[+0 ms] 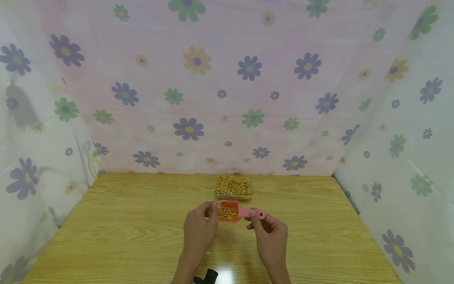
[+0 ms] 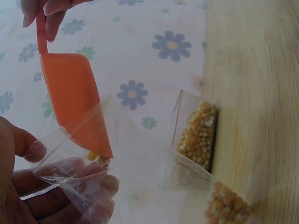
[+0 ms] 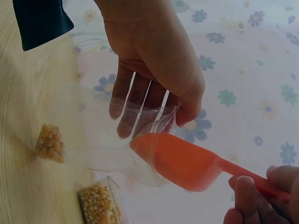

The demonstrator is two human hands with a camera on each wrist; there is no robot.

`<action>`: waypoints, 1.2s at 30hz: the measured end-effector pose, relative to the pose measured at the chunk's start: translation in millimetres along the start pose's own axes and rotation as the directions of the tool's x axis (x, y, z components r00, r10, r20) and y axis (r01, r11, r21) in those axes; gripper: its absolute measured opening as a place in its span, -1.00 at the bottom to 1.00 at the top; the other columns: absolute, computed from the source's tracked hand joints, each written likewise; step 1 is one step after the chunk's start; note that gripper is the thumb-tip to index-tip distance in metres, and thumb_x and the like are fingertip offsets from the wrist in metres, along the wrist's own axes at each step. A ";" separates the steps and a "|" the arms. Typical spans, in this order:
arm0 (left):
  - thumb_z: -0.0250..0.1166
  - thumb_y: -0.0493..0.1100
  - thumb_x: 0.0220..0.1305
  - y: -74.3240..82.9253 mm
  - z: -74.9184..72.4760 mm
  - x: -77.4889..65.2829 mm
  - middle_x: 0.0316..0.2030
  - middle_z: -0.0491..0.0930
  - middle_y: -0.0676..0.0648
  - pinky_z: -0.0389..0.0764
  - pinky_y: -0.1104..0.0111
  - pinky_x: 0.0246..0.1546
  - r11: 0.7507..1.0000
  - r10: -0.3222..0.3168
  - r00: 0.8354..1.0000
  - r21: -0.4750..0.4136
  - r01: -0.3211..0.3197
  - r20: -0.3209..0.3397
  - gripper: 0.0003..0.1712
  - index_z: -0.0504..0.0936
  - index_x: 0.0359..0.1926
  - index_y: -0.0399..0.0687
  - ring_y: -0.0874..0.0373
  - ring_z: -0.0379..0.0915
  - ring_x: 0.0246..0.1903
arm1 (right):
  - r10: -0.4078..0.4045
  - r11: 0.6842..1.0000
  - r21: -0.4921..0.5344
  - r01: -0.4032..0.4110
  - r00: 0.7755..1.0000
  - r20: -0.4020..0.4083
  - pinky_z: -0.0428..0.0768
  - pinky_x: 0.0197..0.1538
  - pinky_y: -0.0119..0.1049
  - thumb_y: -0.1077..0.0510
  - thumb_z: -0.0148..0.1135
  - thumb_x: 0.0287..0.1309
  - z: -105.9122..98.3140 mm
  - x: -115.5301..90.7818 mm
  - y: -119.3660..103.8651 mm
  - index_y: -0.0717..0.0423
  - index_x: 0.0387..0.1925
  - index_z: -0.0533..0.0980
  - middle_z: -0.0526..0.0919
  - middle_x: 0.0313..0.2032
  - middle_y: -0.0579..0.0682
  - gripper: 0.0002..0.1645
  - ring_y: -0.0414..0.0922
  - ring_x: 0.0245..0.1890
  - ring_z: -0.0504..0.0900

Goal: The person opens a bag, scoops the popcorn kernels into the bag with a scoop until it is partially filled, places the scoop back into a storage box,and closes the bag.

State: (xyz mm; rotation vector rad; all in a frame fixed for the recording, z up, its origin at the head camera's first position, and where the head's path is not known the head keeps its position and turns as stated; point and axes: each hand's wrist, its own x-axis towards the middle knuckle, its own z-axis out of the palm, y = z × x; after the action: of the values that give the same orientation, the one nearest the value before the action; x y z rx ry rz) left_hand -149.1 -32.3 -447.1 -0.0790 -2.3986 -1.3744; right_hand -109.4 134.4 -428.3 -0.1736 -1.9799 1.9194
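I see the person's right hand (image 1: 272,234) with its grip closed on the handle of a pink-orange scoop (image 1: 246,212), thumb on top and fingers curled below. The scoop sits raised above the tabletop (image 1: 142,221), bowl toward the left hand (image 1: 200,225), its open side facing up to my head camera. Yellow corn kernels (image 1: 227,213) lie in the bowl. The left grip pinches the edge of a clear plastic bag (image 2: 145,154) between thumb and fingers, the other fingers held fairly straight along the film. From both wrist views I read the scoop's front end as inside the bag's mouth — film covers the lip, and a couple of kernels show right there. More kernels (image 2: 226,205) are gathered in the bag's far end.

Behind the hands, near the back edge of the tabletop, I have a clear rectangular container (image 1: 252,193) holding a bed of corn (image 1: 233,184). A flowered cloth (image 1: 227,79) hangs behind and to both sides. At the bottom of my head view, beside the left forearm, sits a black object (image 1: 211,276) — I cannot tell what it is.
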 end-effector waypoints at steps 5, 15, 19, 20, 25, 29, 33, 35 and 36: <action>0.21 -0.17 0.46 -0.5 -0.2 0.1 -0.55 0.66 0.10 0.49 0.43 -0.56 1.000 -0.002 1.000 -0.003 0.002 -0.001 -0.75 0.79 -0.26 -0.15 0.25 0.60 -0.48 | -0.032 0.999 -0.030 0.032 0.999 0.005 0.58 -0.43 -0.37 0.20 0.34 0.32 -0.2 -2.1 -2.6 0.28 -0.25 0.75 0.80 -0.39 0.14 -0.81 -0.09 -0.53 0.71; 0.20 -0.17 0.47 -1.8 -1.0 -0.3 -0.54 0.67 0.08 0.48 0.43 -0.56 1.000 0.024 1.000 -0.007 -0.024 -0.009 -0.73 0.80 -0.24 -0.17 0.25 0.59 -0.49 | -0.102 0.992 -0.079 0.102 0.995 0.002 0.36 -0.57 -0.37 0.20 0.37 0.29 -0.2 -5.3 -3.8 0.22 -0.27 0.77 0.78 -0.45 0.09 -0.84 -0.17 -0.52 0.70; 0.21 -0.17 0.46 -2.4 -0.7 -0.2 -0.52 0.68 0.07 0.51 0.41 -0.53 1.000 0.015 1.000 0.005 -0.015 -0.009 -0.74 0.80 -0.23 -0.19 0.25 0.59 -0.47 | -0.115 0.990 -0.088 0.114 0.993 -0.001 0.36 -0.57 -0.36 0.20 0.37 0.28 0.0 -6.0 -3.3 0.21 -0.28 0.77 0.77 -0.49 0.02 -0.86 -0.17 -0.52 0.69; 0.21 -0.17 0.46 -2.6 -0.7 -0.1 -0.52 0.68 0.07 0.51 0.41 -0.52 1.000 0.014 1.000 0.008 -0.013 -0.009 -0.74 0.80 -0.23 -0.19 0.25 0.59 -0.47 | -0.118 0.989 -0.089 0.117 0.993 -0.001 0.37 -0.56 -0.35 0.20 0.38 0.28 0.2 -6.2 -3.3 0.21 -0.28 0.77 0.76 -0.51 -0.01 -0.86 -0.17 -0.52 0.69; 0.21 -0.16 0.46 -4.1 -0.5 0.4 -0.54 0.66 0.09 0.54 0.39 -0.48 1.000 0.017 1.000 0.017 -0.016 -0.014 -0.74 0.80 -0.25 -0.16 0.25 0.59 -0.47 | -0.128 0.988 -0.089 0.128 0.992 0.001 0.47 -0.47 -0.34 0.20 0.38 0.28 1.0 -7.2 -3.3 0.20 -0.26 0.77 0.76 -0.51 -0.04 -0.86 -0.17 -0.51 0.70; 0.20 -0.14 0.48 -4.5 -1.8 0.2 -0.55 0.65 0.13 0.55 0.37 -0.46 1.000 0.026 1.000 0.007 -0.026 -0.013 -0.73 0.80 -0.26 -0.12 0.26 0.60 -0.46 | -0.142 0.986 -0.092 0.141 0.990 -0.004 0.51 -0.42 -0.33 0.22 0.38 0.27 1.2 -7.4 -3.3 0.20 -0.26 0.77 0.76 -0.51 -0.04 -0.87 -0.17 -0.50 0.71; 0.19 -0.13 0.49 -4.3 -2.8 0.0 -0.58 0.62 0.13 0.53 0.37 -0.47 1.000 0.030 0.999 -0.001 -0.030 -0.013 -0.71 0.79 -0.26 -0.14 0.27 0.57 -0.48 | -0.155 0.984 -0.090 0.154 0.988 -0.005 0.51 -0.43 -0.33 0.23 0.39 0.26 1.6 -7.5 -3.6 0.20 -0.27 0.77 0.77 -0.49 -0.02 -0.89 -0.18 -0.49 0.72; 0.19 -0.14 0.48 -4.5 -2.7 0.1 -0.58 0.62 0.13 0.53 0.37 -0.47 1.000 0.029 0.999 -0.001 -0.029 -0.012 -0.71 0.79 -0.26 -0.16 0.27 0.57 -0.48 | -0.165 0.983 -0.087 0.164 0.986 -0.003 0.49 -0.46 -0.34 0.24 0.39 0.26 1.9 -7.8 -4.3 0.21 -0.27 0.77 0.77 -0.48 -0.01 -0.88 -0.18 -0.48 0.72; 0.20 -0.14 0.48 -4.5 -2.6 0.3 -0.59 0.61 0.14 0.53 0.37 -0.46 1.000 0.029 0.999 0.003 -0.029 -0.013 -0.71 0.79 -0.26 -0.16 0.27 0.57 -0.48 | -0.163 0.983 -0.085 0.162 0.987 -0.003 0.47 -0.48 -0.35 0.24 0.39 0.26 1.9 -7.7 -4.3 0.20 -0.27 0.77 0.77 -0.48 -0.01 -0.89 -0.18 -0.48 0.72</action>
State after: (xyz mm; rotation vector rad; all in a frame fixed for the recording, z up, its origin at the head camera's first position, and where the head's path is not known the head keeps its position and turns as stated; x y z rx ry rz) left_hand -149.7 -36.9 -449.5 -0.1039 -2.3793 -1.3545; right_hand -102.3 129.8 -425.5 -0.0418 -2.0042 1.7311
